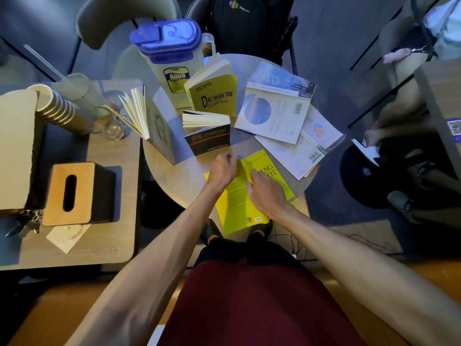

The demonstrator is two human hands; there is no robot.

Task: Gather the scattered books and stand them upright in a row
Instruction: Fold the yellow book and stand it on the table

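Right hand [268, 193] presses flat on yellow book [239, 196] overhanging table [174, 176] edge; left hand [222, 168] seemingly pinches it.

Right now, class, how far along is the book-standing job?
Done: three books stand upright, the grey one, the Dac Nhan Tam book and the black one. In hand: both hands, left and right, rest on the flat yellow book. Left: the pale books lying flat.
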